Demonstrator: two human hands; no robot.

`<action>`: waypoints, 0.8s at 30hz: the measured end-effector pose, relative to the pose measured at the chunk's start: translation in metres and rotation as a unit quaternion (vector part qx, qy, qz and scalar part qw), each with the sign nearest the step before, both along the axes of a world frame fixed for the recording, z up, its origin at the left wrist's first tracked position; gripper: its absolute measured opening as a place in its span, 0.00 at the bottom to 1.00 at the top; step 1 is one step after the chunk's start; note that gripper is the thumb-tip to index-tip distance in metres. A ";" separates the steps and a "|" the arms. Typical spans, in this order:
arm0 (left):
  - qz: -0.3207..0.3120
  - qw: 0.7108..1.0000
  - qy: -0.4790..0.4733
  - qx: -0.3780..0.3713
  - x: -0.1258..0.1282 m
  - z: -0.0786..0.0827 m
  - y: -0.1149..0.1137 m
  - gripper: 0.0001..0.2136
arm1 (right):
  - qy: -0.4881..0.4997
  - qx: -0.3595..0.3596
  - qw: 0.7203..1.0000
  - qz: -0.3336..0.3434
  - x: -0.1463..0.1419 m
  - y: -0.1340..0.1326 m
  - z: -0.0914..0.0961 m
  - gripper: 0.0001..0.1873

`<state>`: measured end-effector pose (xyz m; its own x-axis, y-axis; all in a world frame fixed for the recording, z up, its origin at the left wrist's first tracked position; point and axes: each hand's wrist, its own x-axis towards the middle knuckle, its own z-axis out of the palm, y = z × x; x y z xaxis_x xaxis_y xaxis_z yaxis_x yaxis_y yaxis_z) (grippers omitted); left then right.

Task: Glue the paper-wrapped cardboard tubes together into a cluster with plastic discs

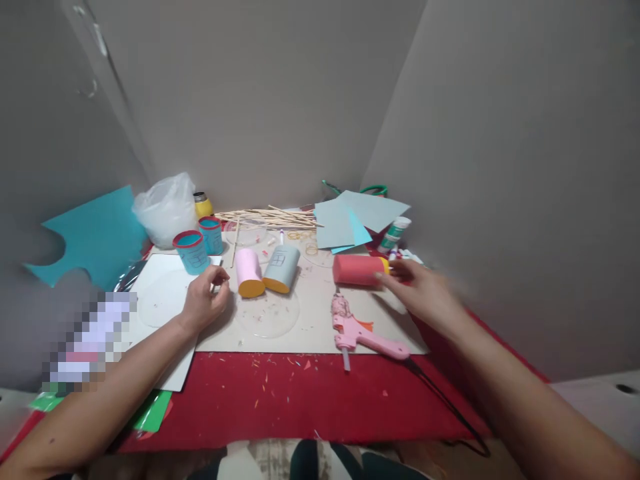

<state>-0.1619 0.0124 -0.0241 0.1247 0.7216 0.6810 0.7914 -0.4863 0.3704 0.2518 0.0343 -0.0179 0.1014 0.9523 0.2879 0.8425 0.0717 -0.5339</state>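
Note:
My right hand (417, 287) has its thumb and fingers at the yellow end of a red paper cylinder (357, 270), which lies on its side. My left hand (206, 298) rests with curled fingers on the board near two blue paper cups with red rims, the front cup (191, 253) and the back cup (211, 235); I see nothing in it. Between my hands a pink paper cylinder (248, 268) and a grey one (283, 267) with a drawn window lie tilted, yellow ends toward me. A pink glue gun (367, 333) lies just below the red cylinder.
Wooden sticks (270, 217) lie along the back, beside grey-blue paper sheets (335, 223) and a glue stick (395, 233). A plastic bag (167, 210) and cut blue paper (93, 233) are at left. A black cord (445, 397) trails over the red cloth (280, 400).

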 end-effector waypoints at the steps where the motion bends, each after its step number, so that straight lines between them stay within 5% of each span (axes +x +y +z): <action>1: 0.008 1.000 0.001 0.012 -0.001 0.000 -0.001 0.03 | 0.002 0.001 1.000 -0.005 -0.001 -0.010 0.002 0.23; 4: 0.038 0.998 0.013 0.051 -0.006 0.008 -0.003 0.04 | -0.008 -0.048 0.998 0.032 -0.004 -0.047 0.005 0.26; 8: 0.082 0.990 0.047 0.104 -0.021 0.043 -0.002 0.13 | -0.043 -0.114 0.979 0.165 -0.008 -0.081 -0.004 0.29; 12: 0.159 0.978 0.136 0.014 -0.042 0.074 0.015 0.19 | -0.113 -0.103 0.962 0.225 -0.015 -0.080 -0.018 0.27; 15: 0.176 0.969 0.154 -0.085 -0.056 0.077 0.032 0.12 | -0.140 -0.103 0.958 0.228 -0.017 -0.073 -0.024 0.28; 19: 0.174 0.971 0.116 -0.119 -0.069 0.071 0.039 0.07 | -0.124 -0.113 0.957 0.237 -0.017 -0.073 -0.020 0.28; 24: 0.194 0.979 0.005 -0.070 -0.075 0.079 -0.006 0.14 | 0.045 -0.111 0.964 0.239 -0.010 -0.082 -0.004 0.26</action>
<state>-0.2372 0.0062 0.0548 -0.1707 0.8015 0.5730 0.9104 -0.0941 0.4029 0.2421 -0.0478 -0.0215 -0.3494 0.9334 0.0816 0.6908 0.3155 -0.6506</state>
